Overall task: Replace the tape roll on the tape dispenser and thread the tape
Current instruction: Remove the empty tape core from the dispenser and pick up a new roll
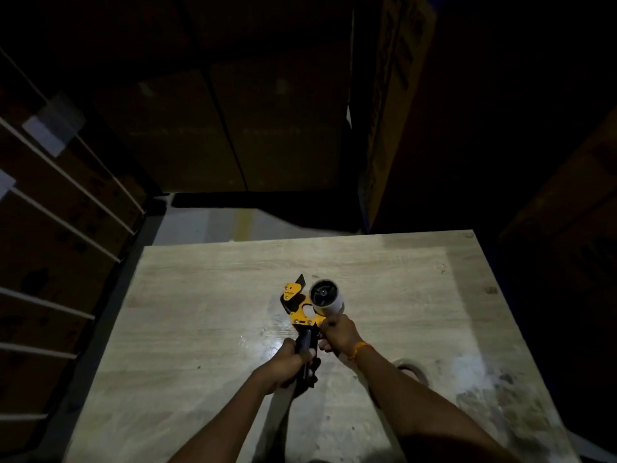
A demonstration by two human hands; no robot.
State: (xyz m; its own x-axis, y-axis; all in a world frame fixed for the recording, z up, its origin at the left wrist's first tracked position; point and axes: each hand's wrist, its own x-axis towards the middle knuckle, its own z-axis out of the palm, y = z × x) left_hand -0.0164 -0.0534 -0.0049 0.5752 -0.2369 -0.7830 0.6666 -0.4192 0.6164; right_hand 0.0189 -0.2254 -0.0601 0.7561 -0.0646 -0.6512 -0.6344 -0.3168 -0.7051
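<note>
A yellow and black tape dispenser is held above the middle of a pale wooden table. A whitish tape roll sits on its hub at the right side. My left hand is closed around the black handle. My right hand is closed just below the roll, fingers pinched at the dispenser's frame; whether it pinches the tape end I cannot tell. Another tape roll lies flat on the table, partly hidden behind my right forearm.
Dark cardboard boxes stand stacked beyond the table's far edge and to the right. Strapped boxes line the left side. A strip of grey floor shows between table and boxes. The table's right part is stained.
</note>
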